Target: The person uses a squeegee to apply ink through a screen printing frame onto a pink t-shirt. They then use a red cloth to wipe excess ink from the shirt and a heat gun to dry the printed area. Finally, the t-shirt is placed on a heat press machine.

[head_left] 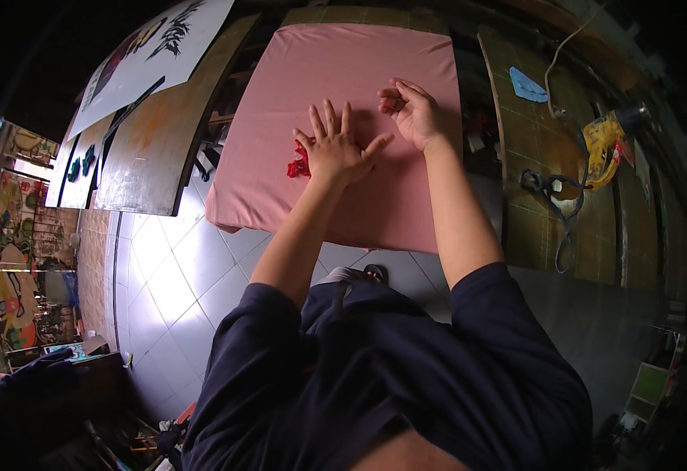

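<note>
Left of left hand, well apart: tilted wooden board (159, 149), white printed sheet (151, 51) above it. Red design piece (298, 163) touching left hand's outer edge, partly under palm. Left hand (336, 149) flat, fingers spread, pressing on pink fabric (336, 71) stretched over table; grips nothing. Right hand (412, 112) just beside, loosely curled, resting on fabric, holds nothing visible. Far right: yellow power tool (604, 141), black cord. Judgement: red piece placed, being pressed down; fabric otherwise bare, most work left.

Workshop — power drill (604, 141), cutting-mat benches (540, 228)
</note>
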